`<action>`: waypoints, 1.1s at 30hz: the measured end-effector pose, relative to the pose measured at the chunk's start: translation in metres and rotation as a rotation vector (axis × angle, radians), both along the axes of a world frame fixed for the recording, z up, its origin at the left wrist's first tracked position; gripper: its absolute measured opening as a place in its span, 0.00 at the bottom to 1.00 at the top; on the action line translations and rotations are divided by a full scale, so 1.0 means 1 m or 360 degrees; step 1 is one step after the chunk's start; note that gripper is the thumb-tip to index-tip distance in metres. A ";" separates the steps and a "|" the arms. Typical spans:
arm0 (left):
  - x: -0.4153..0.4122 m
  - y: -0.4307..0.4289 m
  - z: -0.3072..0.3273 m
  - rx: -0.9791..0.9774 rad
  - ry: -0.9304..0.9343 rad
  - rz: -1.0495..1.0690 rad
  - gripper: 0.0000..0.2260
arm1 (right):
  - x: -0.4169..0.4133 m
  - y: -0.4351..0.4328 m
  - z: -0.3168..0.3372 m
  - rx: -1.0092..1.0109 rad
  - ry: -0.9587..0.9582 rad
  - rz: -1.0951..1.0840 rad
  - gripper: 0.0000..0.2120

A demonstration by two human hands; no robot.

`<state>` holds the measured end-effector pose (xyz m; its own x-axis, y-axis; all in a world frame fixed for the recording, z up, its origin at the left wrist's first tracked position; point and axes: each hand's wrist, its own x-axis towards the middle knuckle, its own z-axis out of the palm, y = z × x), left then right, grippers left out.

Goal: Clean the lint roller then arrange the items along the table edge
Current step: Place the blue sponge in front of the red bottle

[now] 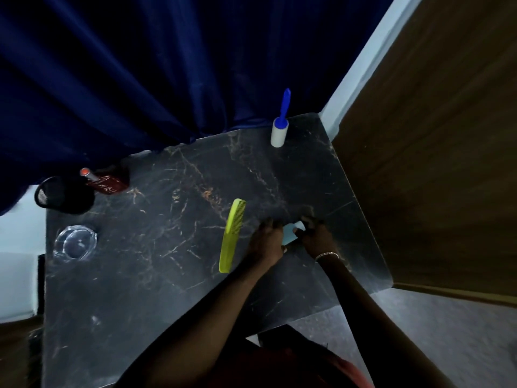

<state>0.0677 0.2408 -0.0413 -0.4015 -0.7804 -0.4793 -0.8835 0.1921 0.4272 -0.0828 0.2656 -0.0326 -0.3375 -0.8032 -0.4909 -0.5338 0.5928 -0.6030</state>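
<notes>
On the black gold-veined marble table (167, 275) we see the left hand (265, 242) and right hand (317, 238) holding a small pale blue sheet (290, 234) between them near the right edge, a yellow-green plastic comb (231, 236) just beside the left hand, and a white lint roller with a blue handle (279, 131) at the far edge.

both bare forearms reach forward from the bottom of the view and converge. the left hand (265, 242) lies knuckles up, its fingers curled against one side of a small pale blue sheet (290, 236). the right hand (317, 238) faces it, fingers pinching the sheet's other side. a thin chain (326, 255) circles the right wrist.
</notes>
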 end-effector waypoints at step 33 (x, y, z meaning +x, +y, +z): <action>0.190 -0.006 0.045 0.0264 0.1532 0.1670 0.18 | 0.174 -0.038 0.035 -0.0120 -0.1211 -0.0036 0.16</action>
<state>0.2574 0.2345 0.0040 0.1001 -0.8769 -0.4702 0.0577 -0.4666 0.8826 0.0910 0.2279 0.0020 0.0551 -0.8407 -0.5387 0.0568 0.5413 -0.8389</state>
